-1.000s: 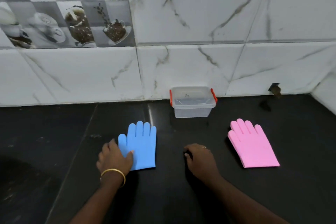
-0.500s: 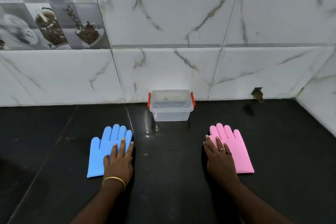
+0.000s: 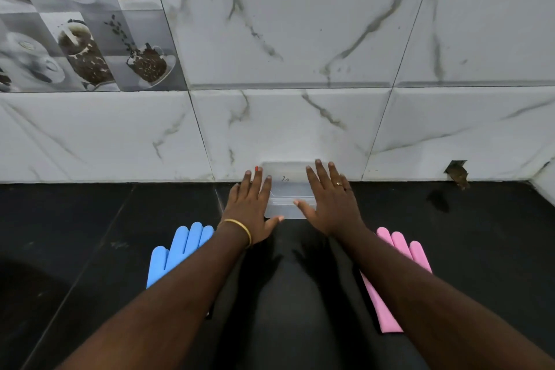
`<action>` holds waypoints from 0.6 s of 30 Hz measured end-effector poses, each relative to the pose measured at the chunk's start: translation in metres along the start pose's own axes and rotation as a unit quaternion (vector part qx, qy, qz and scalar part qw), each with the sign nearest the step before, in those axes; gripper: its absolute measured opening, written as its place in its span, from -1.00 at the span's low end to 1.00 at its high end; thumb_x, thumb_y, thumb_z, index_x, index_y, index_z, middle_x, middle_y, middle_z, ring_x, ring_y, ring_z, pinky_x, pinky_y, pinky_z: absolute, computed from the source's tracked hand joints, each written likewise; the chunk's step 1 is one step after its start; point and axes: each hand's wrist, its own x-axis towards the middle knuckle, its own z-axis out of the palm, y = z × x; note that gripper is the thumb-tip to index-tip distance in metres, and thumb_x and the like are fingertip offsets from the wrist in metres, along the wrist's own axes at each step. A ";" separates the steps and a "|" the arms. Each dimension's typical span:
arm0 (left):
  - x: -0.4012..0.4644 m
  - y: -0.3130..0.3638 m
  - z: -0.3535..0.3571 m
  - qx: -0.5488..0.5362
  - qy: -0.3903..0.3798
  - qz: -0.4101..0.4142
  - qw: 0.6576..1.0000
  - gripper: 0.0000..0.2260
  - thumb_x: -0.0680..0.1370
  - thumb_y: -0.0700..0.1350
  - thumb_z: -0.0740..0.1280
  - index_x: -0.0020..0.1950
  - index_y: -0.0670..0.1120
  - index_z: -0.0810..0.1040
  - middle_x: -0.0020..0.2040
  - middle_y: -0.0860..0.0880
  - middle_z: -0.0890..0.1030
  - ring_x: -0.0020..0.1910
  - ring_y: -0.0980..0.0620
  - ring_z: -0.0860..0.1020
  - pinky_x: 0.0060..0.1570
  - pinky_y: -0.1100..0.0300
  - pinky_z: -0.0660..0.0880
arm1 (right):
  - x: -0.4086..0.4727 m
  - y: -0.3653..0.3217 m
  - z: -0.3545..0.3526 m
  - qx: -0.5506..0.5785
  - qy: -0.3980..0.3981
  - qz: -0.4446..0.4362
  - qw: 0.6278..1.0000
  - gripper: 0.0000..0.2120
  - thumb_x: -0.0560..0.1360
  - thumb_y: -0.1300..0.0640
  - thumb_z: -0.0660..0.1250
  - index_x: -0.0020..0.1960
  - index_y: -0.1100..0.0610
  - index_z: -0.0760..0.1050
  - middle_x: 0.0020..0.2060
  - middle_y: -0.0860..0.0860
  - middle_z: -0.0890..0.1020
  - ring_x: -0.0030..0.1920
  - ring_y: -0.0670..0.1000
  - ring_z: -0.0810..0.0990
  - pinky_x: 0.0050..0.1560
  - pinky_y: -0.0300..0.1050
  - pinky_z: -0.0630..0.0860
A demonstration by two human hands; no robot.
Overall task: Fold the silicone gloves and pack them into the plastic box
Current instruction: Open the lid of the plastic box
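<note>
A clear plastic box with a lid and red clips stands against the wall on the black counter. My left hand lies at its left end and my right hand at its right end, fingers straight, thumbs along the front. Whether they grip it I cannot tell. A blue silicone glove lies flat on the counter under my left forearm. Partly covered by my right forearm, a pink silicone glove lies flat to the right.
The black counter meets a white marble-tiled wall just behind the box. A small hole in the wall sits at the far right. A side wall closes the right corner.
Both hands have left the gloves and reached forward to the two ends of the box. The gloves lie where they were.
</note>
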 end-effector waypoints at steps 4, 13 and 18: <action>0.028 0.015 -0.004 -0.023 -0.003 0.004 1.000 -0.30 0.56 0.31 -0.11 0.58 -0.03 -0.20 0.59 -0.06 -0.26 0.55 -0.12 -0.27 0.49 -0.11 -0.12 | 0.022 -0.002 -0.001 0.014 0.023 0.031 0.999 -0.31 0.61 -0.29 -0.01 0.62 0.05 0.05 0.62 0.09 0.04 0.61 0.20 -0.04 0.55 0.16 0.01; 0.077 0.008 0.021 -0.051 -0.018 -0.052 0.997 -0.32 0.58 0.27 -0.13 0.58 -0.12 -0.02 0.61 -0.08 -0.02 0.58 -0.09 -0.13 0.49 -0.13 0.07 | 0.058 0.004 0.040 0.018 -0.044 0.058 0.997 -0.27 0.55 -0.39 -0.05 0.60 -0.05 0.06 0.62 0.07 0.06 0.60 0.21 0.01 0.53 0.24 0.01; 0.069 0.011 0.018 -0.060 -0.037 -0.048 0.996 -0.34 0.59 0.25 -0.10 0.58 -0.11 -0.02 0.61 -0.06 -0.02 0.58 -0.08 -0.14 0.47 -0.12 0.13 | 0.049 0.003 0.038 0.019 -0.075 0.070 0.995 -0.28 0.55 -0.39 -0.10 0.61 -0.06 0.02 0.63 0.05 0.01 0.61 0.18 -0.07 0.51 0.25 0.05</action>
